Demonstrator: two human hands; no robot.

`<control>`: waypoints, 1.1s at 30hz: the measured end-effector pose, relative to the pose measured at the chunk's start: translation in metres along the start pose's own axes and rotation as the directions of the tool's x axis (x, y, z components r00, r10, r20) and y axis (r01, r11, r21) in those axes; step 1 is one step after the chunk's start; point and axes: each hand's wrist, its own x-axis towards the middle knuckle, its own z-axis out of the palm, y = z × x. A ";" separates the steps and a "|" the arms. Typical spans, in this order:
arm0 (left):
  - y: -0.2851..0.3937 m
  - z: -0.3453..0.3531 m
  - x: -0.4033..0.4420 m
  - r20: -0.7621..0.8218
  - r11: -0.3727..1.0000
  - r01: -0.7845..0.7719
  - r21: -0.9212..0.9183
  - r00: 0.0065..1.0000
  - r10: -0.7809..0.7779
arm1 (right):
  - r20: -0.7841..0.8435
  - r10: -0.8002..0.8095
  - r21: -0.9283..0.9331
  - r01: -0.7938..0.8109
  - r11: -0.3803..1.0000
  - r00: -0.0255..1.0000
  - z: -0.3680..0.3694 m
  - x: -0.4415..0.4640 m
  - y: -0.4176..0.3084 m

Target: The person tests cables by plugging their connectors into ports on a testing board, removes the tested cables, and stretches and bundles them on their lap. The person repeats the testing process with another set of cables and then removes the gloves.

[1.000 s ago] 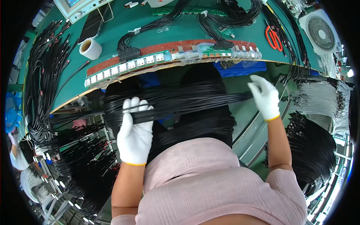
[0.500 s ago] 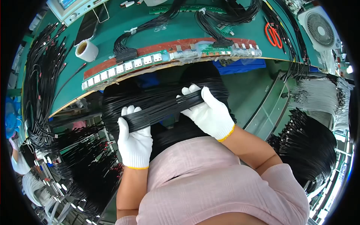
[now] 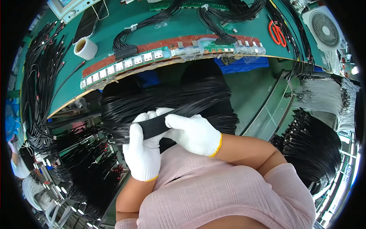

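Grip: both gloved hands closed on one flat black cable bundle (image 3: 153,126), thumbs laid over its top.
Left hand (image 3: 143,154): it clasped the bundle toward its left end, the thumb pointing away from the body.
Right hand (image 3: 196,134): it pinched the same bundle just beside the left hand, its thumb lying across the strands.
Fingertips: several white ones showed along the bundle's far edge; which hand each belonged to could not be told.
Bundle's place: it was held just above the lap, in front of the pink shirt (image 3: 213,187), the strands spread smooth and side by side between the thumbs.
Lap: more loose black cables (image 3: 164,97) stretched across it, beyond the hands.
Sides: black cables hung in a thick mass (image 3: 314,145) at the right, with pale grey cables (image 3: 320,95) above them.
Bench edge: a row of white ports (image 3: 122,65) ran along the near rim of the green bench (image 3: 183,29).
Bench top: a tape roll (image 3: 87,49) stood at the left, near a dark phone (image 3: 85,24); red-handled scissors (image 3: 277,33) lay at the right.
Far right: a white fan (image 3: 325,30) stood near the scissors.
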 end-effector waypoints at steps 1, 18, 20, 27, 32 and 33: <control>0.001 0.000 -0.001 0.045 0.994 0.047 -0.100 0.998 -0.042 | 0.006 0.027 0.185 -0.028 0.982 1.000 0.008 -0.002 -0.002; 0.023 -0.024 -0.003 -0.038 0.953 0.107 -0.284 0.992 -0.123 | -0.014 -0.256 0.308 0.248 0.919 0.967 -0.028 -0.036 -0.034; 0.024 -0.042 0.003 -0.038 0.957 0.084 -0.276 0.994 -0.099 | -0.066 -0.262 0.183 0.270 0.945 0.963 -0.033 -0.042 -0.036; 0.032 -0.039 -0.005 0.026 0.956 -0.217 0.198 0.976 0.216 | -0.164 -0.158 -0.339 0.094 0.936 0.974 -0.029 -0.029 -0.037; 0.067 -0.034 -0.005 0.064 0.966 -0.096 -0.238 0.991 0.115 | -0.017 -0.313 0.414 0.292 0.862 0.949 -0.015 -0.047 -0.052; 0.075 -0.034 -0.004 0.108 0.960 -0.070 -0.272 0.989 0.103 | -0.035 -0.352 0.401 0.336 0.852 0.935 -0.012 -0.054 -0.067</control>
